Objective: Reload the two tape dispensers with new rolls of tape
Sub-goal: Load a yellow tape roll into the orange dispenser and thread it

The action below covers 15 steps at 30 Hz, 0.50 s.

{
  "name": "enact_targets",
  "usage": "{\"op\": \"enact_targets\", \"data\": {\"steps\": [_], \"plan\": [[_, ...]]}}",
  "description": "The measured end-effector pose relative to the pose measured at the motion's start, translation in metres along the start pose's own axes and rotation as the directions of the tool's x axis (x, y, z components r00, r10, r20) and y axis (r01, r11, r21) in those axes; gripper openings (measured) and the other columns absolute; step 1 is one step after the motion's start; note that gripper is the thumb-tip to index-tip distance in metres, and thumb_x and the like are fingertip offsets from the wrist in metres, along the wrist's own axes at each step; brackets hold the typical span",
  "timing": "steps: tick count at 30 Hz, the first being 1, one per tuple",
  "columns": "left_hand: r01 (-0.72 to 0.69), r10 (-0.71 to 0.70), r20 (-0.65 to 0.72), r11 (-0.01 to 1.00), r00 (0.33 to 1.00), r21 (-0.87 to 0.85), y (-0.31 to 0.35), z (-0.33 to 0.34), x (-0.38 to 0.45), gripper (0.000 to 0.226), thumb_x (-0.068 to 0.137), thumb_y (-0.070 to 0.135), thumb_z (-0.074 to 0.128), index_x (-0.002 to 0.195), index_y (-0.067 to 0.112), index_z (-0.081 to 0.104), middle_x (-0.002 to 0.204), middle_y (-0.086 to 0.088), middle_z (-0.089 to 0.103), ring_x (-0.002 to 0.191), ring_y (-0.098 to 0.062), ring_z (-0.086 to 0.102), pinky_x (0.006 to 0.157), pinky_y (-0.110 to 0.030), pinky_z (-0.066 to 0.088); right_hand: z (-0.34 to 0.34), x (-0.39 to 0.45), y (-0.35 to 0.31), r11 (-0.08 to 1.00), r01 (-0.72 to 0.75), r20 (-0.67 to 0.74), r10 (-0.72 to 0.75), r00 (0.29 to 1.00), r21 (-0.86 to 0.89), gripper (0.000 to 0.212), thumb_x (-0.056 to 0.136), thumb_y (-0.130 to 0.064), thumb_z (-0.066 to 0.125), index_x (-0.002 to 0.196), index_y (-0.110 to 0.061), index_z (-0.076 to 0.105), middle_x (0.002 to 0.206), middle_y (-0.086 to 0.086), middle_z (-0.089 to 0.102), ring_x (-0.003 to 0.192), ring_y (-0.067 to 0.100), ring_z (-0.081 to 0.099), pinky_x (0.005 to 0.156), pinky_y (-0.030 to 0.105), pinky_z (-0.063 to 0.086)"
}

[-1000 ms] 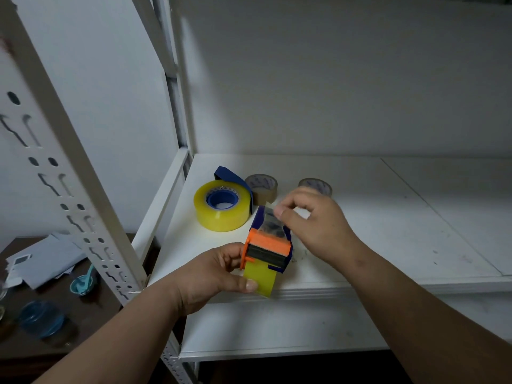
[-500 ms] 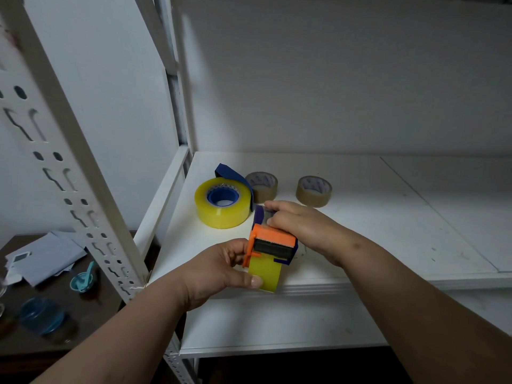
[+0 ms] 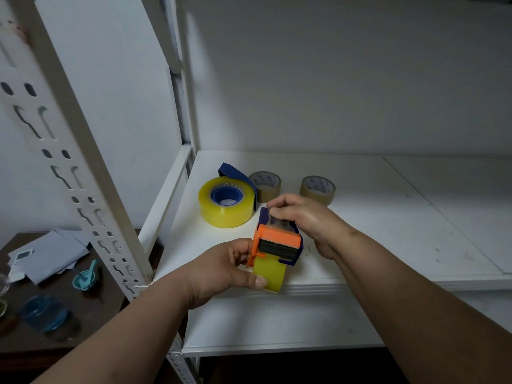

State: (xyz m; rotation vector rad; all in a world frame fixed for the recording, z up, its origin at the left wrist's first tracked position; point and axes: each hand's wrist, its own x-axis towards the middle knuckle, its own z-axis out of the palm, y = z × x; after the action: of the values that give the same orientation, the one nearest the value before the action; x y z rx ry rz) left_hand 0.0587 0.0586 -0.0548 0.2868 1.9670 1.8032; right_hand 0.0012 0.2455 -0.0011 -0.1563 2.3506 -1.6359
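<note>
An orange-and-blue tape dispenser with a yellow roll in it hangs over the front edge of the white shelf. My left hand grips it from the left, thumb on the yellow roll. My right hand pinches the clear tape end at the dispenser's top. Behind, a second blue dispenser lies on its side with a large yellow roll on it. Two small brown rolls lie flat further back.
A slotted white shelf post rises at the left. A lower shelf sits below the hands. On a dark table at the lower left are papers, a teal spoon in a cup and a blue lid.
My right hand dropped from above the dispenser onto its top and now pinches the tape there. The far brown roll came back into view. My left hand stayed put.
</note>
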Motion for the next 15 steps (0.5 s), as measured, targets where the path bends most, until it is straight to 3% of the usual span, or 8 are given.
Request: {"op": "enact_targets", "data": {"steps": [3, 7, 9, 12, 15], "plan": [[-0.001, 0.001, -0.005, 1.000, 1.000, -0.019, -0.003, -0.001, 0.000, 0.046, 0.076, -0.011, 0.072, 0.120, 0.001, 0.064, 0.120, -0.020, 0.070, 0.112, -0.029, 0.065, 0.097, -0.037, 0.052, 0.001, 0.003, 0.002, 0.998, 0.027, -0.081, -0.023, 0.996, 0.048, 0.015, 0.089, -0.018, 0.060, 0.083, -0.026, 0.071, 0.081, -0.010, 0.073, 0.077, 0.006, 0.068, 0.066, 0.019, 0.049], [0.006, -0.008, -0.021, 0.997, 1.000, -0.080, -0.006, -0.002, 0.001, 0.044, 0.075, -0.009, 0.073, 0.117, 0.003, 0.066, 0.113, -0.015, 0.073, 0.103, -0.024, 0.067, 0.097, -0.039, 0.053, -0.003, 0.002, 0.013, 0.992, 0.039, -0.059, -0.033, 0.998, 0.119, 0.019, 0.092, -0.023, 0.057, 0.101, -0.033, 0.070, 0.109, -0.005, 0.070, 0.112, 0.014, 0.059, 0.101, 0.035, 0.039], [0.002, -0.004, -0.017, 0.996, 1.000, -0.088, -0.006, -0.002, 0.001, 0.046, 0.072, -0.003, 0.075, 0.117, 0.005, 0.066, 0.112, -0.014, 0.073, 0.101, -0.023, 0.068, 0.095, -0.037, 0.053, -0.006, 0.001, 0.017, 0.984, 0.028, -0.046, -0.020, 0.999, 0.177, 0.022, 0.092, -0.024, 0.056, 0.109, -0.033, 0.067, 0.117, -0.002, 0.068, 0.120, 0.018, 0.054, 0.106, 0.039, 0.035], [0.003, -0.003, -0.002, 0.997, 1.000, -0.072, -0.002, -0.001, 0.004, 0.053, 0.070, 0.001, 0.075, 0.121, 0.004, 0.064, 0.116, -0.017, 0.072, 0.102, -0.023, 0.067, 0.094, -0.036, 0.053, -0.007, 0.006, 0.014, 0.987, 0.007, -0.092, 0.008, 0.996, 0.160, 0.020, 0.091, -0.017, 0.057, 0.100, -0.029, 0.069, 0.109, -0.002, 0.070, 0.112, 0.017, 0.059, 0.098, 0.036, 0.039], [0.010, -0.009, 0.011, 0.998, 1.000, -0.058, -0.002, -0.004, 0.004, 0.052, 0.071, -0.003, 0.075, 0.122, 0.001, 0.063, 0.122, -0.023, 0.068, 0.108, -0.030, 0.065, 0.099, -0.042, 0.051, -0.003, 0.013, 0.010, 0.988, -0.004, -0.199, 0.035, 0.979, 0.156, 0.012, 0.083, -0.013, 0.064, 0.086, -0.024, 0.069, 0.087, -0.003, 0.071, 0.084, 0.011, 0.064, 0.070, 0.023, 0.044]]}}
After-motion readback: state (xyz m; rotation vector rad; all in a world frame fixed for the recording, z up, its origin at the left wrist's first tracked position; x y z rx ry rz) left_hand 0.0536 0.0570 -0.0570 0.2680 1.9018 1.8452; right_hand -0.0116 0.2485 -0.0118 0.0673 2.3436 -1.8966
